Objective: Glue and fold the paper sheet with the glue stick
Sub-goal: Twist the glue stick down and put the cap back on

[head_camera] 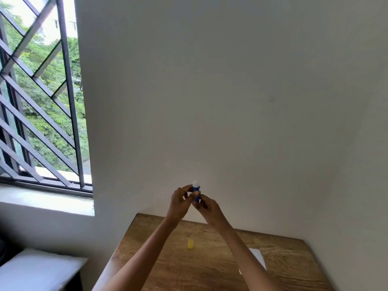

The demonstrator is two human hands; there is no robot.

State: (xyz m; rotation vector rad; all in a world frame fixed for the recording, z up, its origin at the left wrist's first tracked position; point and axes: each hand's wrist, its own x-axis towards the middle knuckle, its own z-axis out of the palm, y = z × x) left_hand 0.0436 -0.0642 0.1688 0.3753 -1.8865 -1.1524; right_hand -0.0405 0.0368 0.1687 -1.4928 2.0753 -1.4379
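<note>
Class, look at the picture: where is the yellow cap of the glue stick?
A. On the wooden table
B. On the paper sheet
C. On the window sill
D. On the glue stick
A: the yellow cap stands on the wooden table, apart from the uncapped glue stick held up in both hands.

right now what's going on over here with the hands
A person holds a blue glue stick up in front of the wall with both hands, left hand and right hand. Its white tip shows and its yellow cap lies on the wooden table. The paper sheet lies on the table, partly hidden by the right arm.
</note>
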